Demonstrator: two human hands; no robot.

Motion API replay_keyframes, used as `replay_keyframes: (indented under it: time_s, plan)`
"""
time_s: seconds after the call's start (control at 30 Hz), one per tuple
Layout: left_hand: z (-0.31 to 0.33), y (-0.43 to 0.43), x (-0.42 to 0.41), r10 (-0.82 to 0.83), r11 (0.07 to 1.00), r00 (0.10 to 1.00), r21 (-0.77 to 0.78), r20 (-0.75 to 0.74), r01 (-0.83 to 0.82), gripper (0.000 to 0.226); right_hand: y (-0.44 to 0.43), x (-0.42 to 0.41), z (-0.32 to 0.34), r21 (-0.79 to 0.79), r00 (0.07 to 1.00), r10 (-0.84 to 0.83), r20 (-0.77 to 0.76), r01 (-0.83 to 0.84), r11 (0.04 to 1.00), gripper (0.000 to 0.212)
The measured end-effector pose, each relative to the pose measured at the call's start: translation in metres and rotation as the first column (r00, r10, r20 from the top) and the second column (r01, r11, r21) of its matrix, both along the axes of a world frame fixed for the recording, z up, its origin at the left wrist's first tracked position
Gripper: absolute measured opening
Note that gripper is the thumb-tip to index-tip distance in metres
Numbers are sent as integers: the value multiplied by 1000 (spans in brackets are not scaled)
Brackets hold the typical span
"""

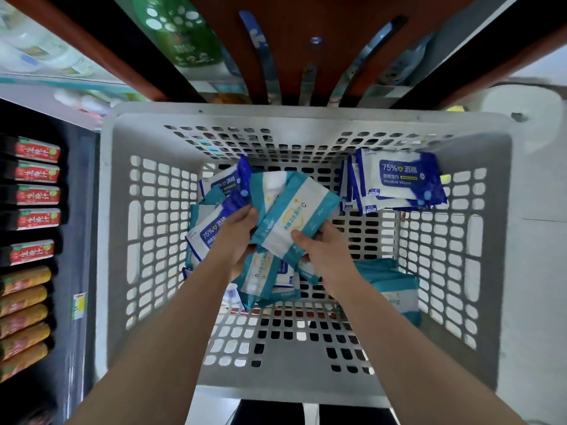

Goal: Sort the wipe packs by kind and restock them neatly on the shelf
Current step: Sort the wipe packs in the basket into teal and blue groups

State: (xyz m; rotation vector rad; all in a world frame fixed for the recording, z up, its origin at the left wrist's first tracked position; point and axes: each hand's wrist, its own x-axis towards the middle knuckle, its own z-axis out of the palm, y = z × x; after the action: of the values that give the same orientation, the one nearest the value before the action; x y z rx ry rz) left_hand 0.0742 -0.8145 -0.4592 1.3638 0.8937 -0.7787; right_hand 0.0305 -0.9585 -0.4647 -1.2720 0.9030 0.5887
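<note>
- Both hands meet at the middle of the grey perforated basket (276, 109), sorting in hand.
- The left hand (239, 233) grips the left edge of the fanned teal wipe packs (294, 214). The right hand (323, 253) pinches their lower corner, thumb on top, probably to square them up.
- At 1 o'clock the blue alcohol wipe packs (399, 182) lean stacked against the wall (one kind, apparently already grouped).
- At 4 o'clock lies a teal stack (395, 286), the likely destination.
- At 9 o'clock a mixed pile (211, 230) remains unsorted.
</note>
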Motion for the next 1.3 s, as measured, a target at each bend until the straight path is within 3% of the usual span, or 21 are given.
replay_keyframes:
  time_s: [0.07, 0.17, 0.27, 0.33, 0.4, 0.43, 0.5, 0.57, 0.7, 0.8, 0.9, 1.03, 1.17, 1.23, 1.3]
  plan:
    - [0, 2, -1, -69, 997, 997, -24, -18, 69, 25, -4, -1, -1, -40, 996, 85, 4, -85, 996, 22]
    - [0, -1, -6, -303, 952, 950, -25, 77, 305, 27, -9, -6, -2, -89, 986, 167, 18, -165, 982, 26]
    - [-5, -6, -8, -498, 867, 859, 57, 120, 495, 33, -15, -14, -5, -372, 955, 296, -33, -287, 883, 51]
    - [-9, -10, -9, -663, 744, 741, 198, 104, 638, 38, -22, -20, -4, -580, 941, 334, -51, -300, 757, 79]
    - [-15, -13, -10, -821, 554, 568, 327, 62, 765, 39, -28, -24, -3, -653, 906, 424, 10, -315, 689, 100]
    - [-17, -15, -10, -871, 474, 489, 348, 50, 809, 36, -30, -26, -5, -644, 871, 491, 24, -362, 674, 101]
    - [-21, -25, -11, -912, 405, 405, 315, 68, 858, 30, -35, -28, -9, -553, 818, 576, 4, -478, 682, 89]
    - [-28, -36, -13, -894, 447, 433, 283, 113, 849, 31, -44, -29, -14, -444, 855, 518, -20, -471, 762, 73]
    - [-46, -66, -20, -728, 674, 674, 311, 127, 670, 43, -74, -31, -27, -404, 961, 270, -53, -268, 875, 55]
    - [-58, -95, -22, -436, 886, 899, 195, 47, 420, 56, -97, -31, -40, -452, 986, 153, -73, -169, 876, 53]
    - [-73, -122, -26, -285, 952, 958, 110, -33, 287, 59, -116, -30, -56, -548, 980, 135, -145, -193, 814, 55]
    - [-80, -139, -34, -582, 809, 811, 149, 62, 569, 54, -122, -35, -71, -653, 910, 309, -278, -415, 633, 73]
    - [-72, -133, -38, -778, 628, 618, 197, 115, 753, 56, -108, -40, -66, -635, 776, 451, -442, -625, 454, 72]
    - [-69, -120, -37, -827, 559, 544, 315, 141, 767, 50, -99, -44, -62, -629, 741, 476, -474, -663, 405, 73]
    - [-60, -96, -36, -896, 427, 426, 505, 126, 750, 46, -90, -46, -56, -636, 687, 540, -486, -702, 320, 74]
